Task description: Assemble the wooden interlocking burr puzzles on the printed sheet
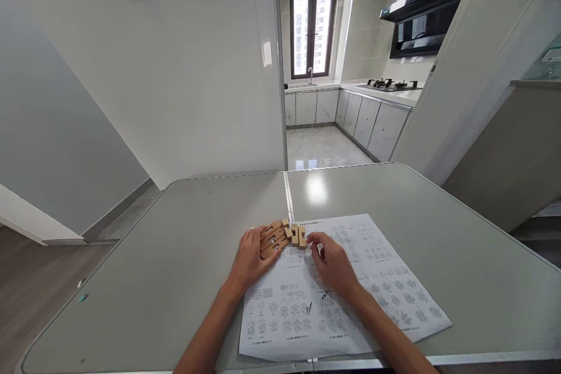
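Under my left hand (pixel 254 254) are several brown wooden puzzle pieces with slots (pixel 272 239), lying side by side; the fingers and thumb span them and grip their outer edges. Against their right side sit several smaller, paler notched wooden blocks (pixel 298 236), grouped close together. My right hand (pixel 329 260) is just right of these blocks, fingers bent and slightly apart, with nothing visible in them. Whether its fingertips touch the nearest block I cannot tell. Beneath both hands lies a large white sheet (pixel 350 327) printed with rows of small line diagrams and a few handwritten check marks.
The sheet rests on a grey-green folding table (pixel 210 210) with a metal seam down its middle. Small bits, one of them green (pixel 83 298), lie near the left edge. Beyond the table are a white wall (pixel 197 70) and a kitchen with a stove (pixel 390 85).
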Motion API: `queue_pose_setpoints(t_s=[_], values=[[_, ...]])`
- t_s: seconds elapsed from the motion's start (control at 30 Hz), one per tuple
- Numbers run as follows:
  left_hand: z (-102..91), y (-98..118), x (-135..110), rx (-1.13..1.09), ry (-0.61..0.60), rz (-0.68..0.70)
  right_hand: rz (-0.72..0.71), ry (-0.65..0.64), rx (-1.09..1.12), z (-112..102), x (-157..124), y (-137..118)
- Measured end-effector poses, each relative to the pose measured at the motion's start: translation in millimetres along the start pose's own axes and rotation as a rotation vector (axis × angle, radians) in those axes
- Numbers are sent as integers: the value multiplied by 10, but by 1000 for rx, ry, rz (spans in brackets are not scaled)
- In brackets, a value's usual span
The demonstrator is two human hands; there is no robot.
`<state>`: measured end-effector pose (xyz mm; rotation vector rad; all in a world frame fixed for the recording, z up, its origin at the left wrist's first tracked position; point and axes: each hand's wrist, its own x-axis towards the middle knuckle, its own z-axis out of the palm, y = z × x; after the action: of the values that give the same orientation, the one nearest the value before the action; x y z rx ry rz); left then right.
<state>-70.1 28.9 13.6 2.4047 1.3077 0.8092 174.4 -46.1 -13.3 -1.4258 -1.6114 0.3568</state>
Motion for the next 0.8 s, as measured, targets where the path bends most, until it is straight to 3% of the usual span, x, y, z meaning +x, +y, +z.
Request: queue_pose_setpoints(t_s=[0.3, 0.8], values=[[-30, 82, 7, 0, 8, 17, -3, 1, -13, -1, -3, -1], [4, 29, 13, 35, 14, 62, 8, -12, -5, -31, 9, -25]])
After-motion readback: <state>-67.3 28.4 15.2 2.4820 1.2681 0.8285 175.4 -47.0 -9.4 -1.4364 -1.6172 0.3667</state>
